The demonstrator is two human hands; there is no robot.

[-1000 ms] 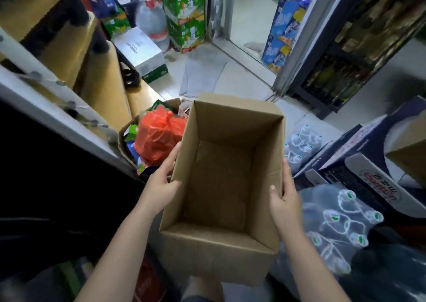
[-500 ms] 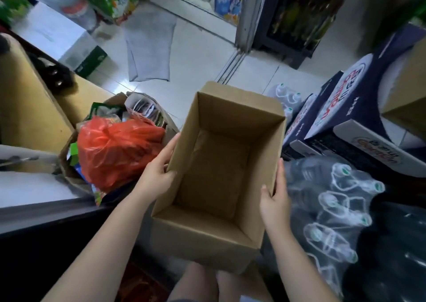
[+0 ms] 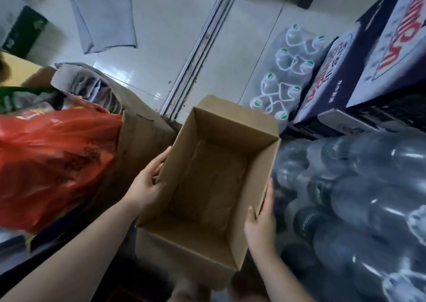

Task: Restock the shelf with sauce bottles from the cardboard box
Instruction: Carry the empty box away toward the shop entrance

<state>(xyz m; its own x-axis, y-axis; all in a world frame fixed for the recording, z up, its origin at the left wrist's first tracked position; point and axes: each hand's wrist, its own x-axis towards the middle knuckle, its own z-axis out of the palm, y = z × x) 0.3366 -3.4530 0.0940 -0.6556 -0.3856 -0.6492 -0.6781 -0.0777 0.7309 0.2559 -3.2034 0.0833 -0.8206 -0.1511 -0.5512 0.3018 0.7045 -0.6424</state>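
**Empty cardboard box held between both hands**

The left hand (image 3: pixel 147 184) is pressing flat against the left wall of the cardboard box (image 3: pixel 207 186), fingers spread along the outside; the right hand (image 3: pixel 261 223) is gripping the right wall near its close corner, thumb hooking over the rim. The box's long axis is running away from the person, opening upward, and no sauce bottles are showing inside. Both hands are sitting equally near. A red plastic bag (image 3: pixel 53 158) is lying to the left, shrink-wrapped water bottles (image 3: pixel 359 200) to the right. No shelf is appearing in view.
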